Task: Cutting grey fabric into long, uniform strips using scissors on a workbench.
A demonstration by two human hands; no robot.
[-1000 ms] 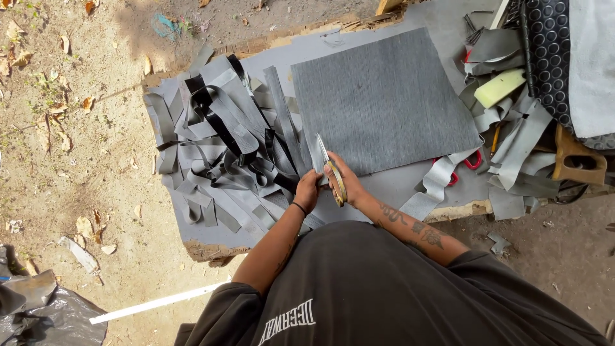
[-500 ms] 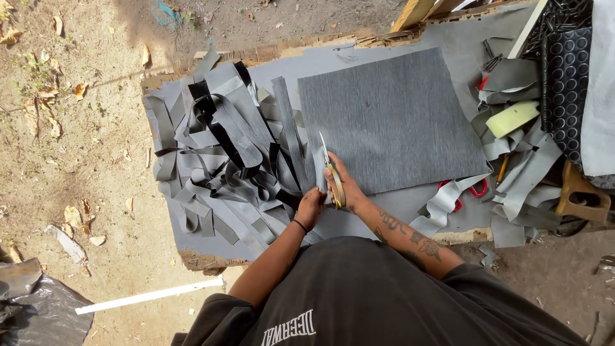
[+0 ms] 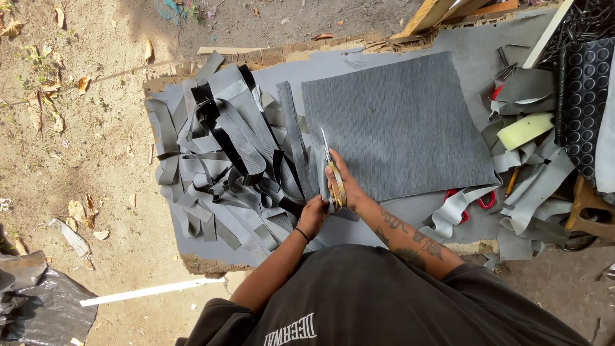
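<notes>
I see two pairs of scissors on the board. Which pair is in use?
The yellow-handled scissors in the right hand, blades at the grey sheet; the red-handled scissors lie untouched under strips.

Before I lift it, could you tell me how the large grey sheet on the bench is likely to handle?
The large grey sheet would probably droop when lifted: the cut grey strips beside it, seemingly the same material, curl and loop limply. It lies flat and looks thin, so likely light. Its ribbed surface suggests it would not be slippery.

Sunlit bare dirt ground (image 3: 83,147) with dry leaves (image 3: 82,211) surrounds a low bench (image 3: 397,221) covered in grey sheeting. A black plastic bag (image 3: 45,307) lies at the lower left.
</notes>
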